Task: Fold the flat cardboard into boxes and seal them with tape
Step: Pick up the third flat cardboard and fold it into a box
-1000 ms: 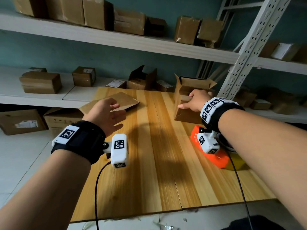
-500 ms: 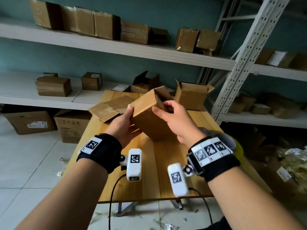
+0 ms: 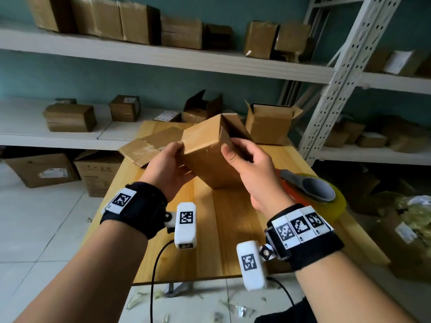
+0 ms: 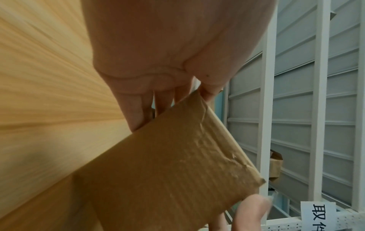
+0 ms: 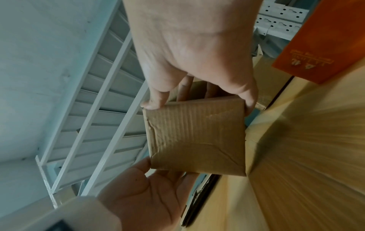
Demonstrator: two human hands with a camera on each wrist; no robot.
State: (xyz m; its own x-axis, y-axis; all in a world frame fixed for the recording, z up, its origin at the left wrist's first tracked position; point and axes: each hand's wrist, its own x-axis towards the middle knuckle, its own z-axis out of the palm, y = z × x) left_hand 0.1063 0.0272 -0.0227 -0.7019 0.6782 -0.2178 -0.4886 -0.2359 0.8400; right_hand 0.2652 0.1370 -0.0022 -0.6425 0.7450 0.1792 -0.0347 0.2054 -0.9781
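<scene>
Both hands, left [image 3: 166, 166] & right [image 3: 250, 166], grip box [image 3: 207, 157] over wood table [image 3: 221, 229]; shelves [image 3: 163, 57] behind.

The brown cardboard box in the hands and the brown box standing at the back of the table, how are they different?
The held brown cardboard box is up in the air, tilted, gripped by the left hand and right hand; the standing brown cardboard box rests upright on the wooden table, untouched. The standing box's top flaps stick up open. Both are plain brown cardboard and look similar in size.
</scene>
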